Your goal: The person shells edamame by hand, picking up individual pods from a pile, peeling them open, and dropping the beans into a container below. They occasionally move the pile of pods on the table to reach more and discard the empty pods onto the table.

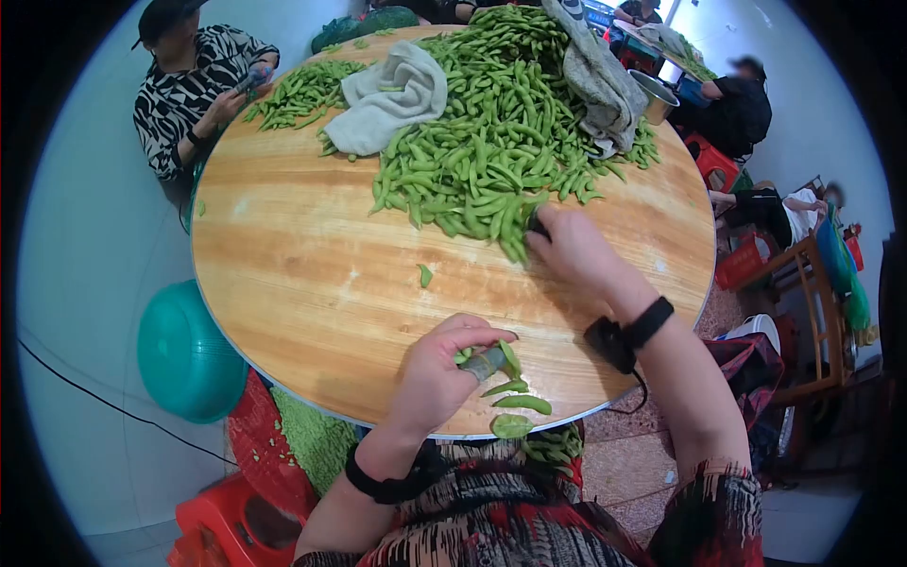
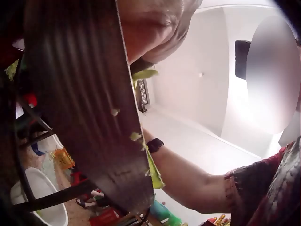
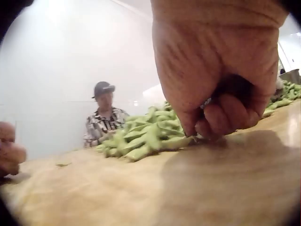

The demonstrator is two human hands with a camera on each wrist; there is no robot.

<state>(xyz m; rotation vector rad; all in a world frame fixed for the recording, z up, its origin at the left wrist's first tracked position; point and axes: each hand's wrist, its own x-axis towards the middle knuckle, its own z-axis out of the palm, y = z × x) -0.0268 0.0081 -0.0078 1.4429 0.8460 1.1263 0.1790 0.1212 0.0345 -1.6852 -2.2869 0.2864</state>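
Note:
My left hand [image 1: 436, 370] is near the table's front edge, its fingers curled round green pods [image 1: 510, 357]; something grey-green and wrapped shows at its thumb. In the left wrist view, part of that hand [image 2: 157, 28] appears above a dark strap. My right hand [image 1: 576, 248] reaches to the front edge of the pod pile [image 1: 482, 161]. The right wrist view shows this hand [image 3: 218, 75] with curled fingers, thumb and fingertips pinching at the end of a pod [image 3: 171, 142]; a dark thing is partly hidden in it. Loose pods [image 1: 522, 403] lie beside my left hand.
A white cloth [image 1: 392, 99] and a grey cloth [image 1: 605, 90] lie against the pile on the round table [image 1: 283, 274]. A metal pot [image 1: 656, 97] stands at the back right. A person [image 1: 194, 85] sits at the left, near a teal basin [image 1: 189, 352]. Red stool [image 1: 236, 524] below.

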